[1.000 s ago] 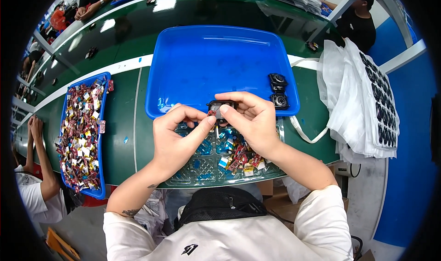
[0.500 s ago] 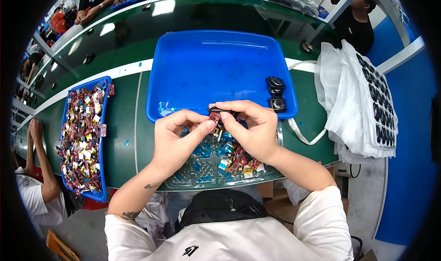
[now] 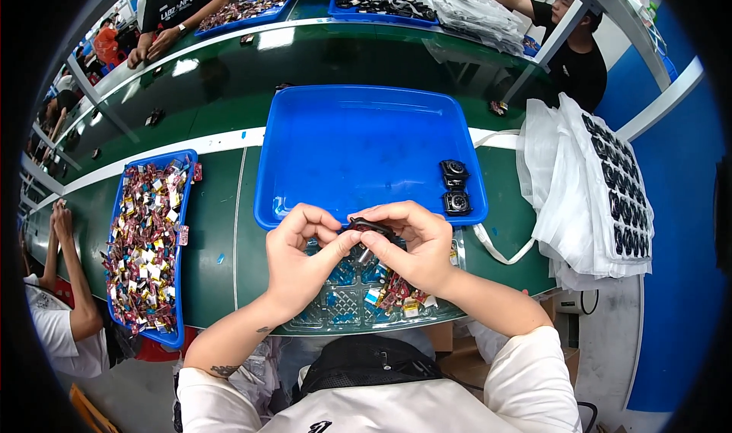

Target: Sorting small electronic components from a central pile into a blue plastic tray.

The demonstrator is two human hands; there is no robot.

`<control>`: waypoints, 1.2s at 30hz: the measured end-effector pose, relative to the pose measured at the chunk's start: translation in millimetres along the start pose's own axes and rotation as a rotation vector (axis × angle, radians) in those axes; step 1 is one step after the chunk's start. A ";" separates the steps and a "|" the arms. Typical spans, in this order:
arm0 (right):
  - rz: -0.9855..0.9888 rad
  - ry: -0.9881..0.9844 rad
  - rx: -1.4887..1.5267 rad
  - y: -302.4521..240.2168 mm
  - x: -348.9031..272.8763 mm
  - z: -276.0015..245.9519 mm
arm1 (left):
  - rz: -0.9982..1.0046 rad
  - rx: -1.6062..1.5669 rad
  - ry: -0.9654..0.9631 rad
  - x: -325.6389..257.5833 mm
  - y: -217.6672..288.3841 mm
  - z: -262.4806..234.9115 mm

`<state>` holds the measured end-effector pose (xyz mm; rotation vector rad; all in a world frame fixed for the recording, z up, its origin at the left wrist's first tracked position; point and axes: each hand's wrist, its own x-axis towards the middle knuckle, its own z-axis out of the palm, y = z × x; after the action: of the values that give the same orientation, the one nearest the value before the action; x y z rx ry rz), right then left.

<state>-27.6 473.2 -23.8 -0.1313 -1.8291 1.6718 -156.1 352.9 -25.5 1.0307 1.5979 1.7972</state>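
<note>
Small black part [image 3: 371, 227] pinched between left hand [image 3: 299, 259] and right hand [image 3: 415, 246], both clenched on it, over near rim of big blue tray [image 3: 358, 139]. Directly beneath, clear compartment tray [image 3: 339, 307] with coloured packets; two black round parts [image 3: 455, 189] in blue tray's right corner. Left, narrow blue tray [image 3: 145, 242] of packets; right, white bags [image 3: 587, 189] close by; tray floor mostly bare.

Small black part [image 3: 371, 227], seemingly round, pinched above the clear tray [image 3: 335, 311].

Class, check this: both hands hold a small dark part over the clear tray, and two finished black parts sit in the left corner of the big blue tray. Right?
Not quite. In the head view the two black parts sit at the right edge of the big blue tray. The rest holds: left hand and right hand hold the small dark part over the clear tray.
</note>
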 end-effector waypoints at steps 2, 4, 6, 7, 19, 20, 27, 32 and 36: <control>0.032 -0.046 0.006 -2.8 6.7 -6.5 | 0.025 0.015 0.012 -1.2 -1.2 2.4; 0.123 -0.087 0.051 -4.7 14.8 -11.9 | 0.041 0.046 0.044 -0.3 -1.2 4.3; 0.174 -0.108 0.004 -7.2 21.4 -16.4 | 0.092 0.090 0.032 -1.4 -2.6 3.8; 0.233 -0.129 -0.034 -8.9 25.9 -18.3 | 0.132 0.140 0.024 -1.9 -3.0 3.2; 0.268 0.444 -0.586 52.7 230.9 -128.7 | 0.554 0.204 -0.244 -5.0 -1.4 8.9; 0.315 0.465 -0.637 62.8 237.1 -126.5 | 0.549 0.202 -0.228 -6.3 -3.2 7.1; 0.552 0.416 -1.034 118.3 245.7 -146.8 | 0.543 0.206 -0.243 -9.8 -4.8 5.5; 0.282 0.274 -1.088 101.6 234.8 -141.6 | 0.495 0.168 -0.204 -5.5 -4.9 7.1; 0.000 0.159 -0.773 37.9 185.3 -101.7 | 0.470 0.227 -0.178 0.3 -9.8 -0.7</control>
<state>-133.6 656.8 10.9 -0.5678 -2.2411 0.8397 -157.9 354.4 -35.1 1.7394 1.5645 1.7661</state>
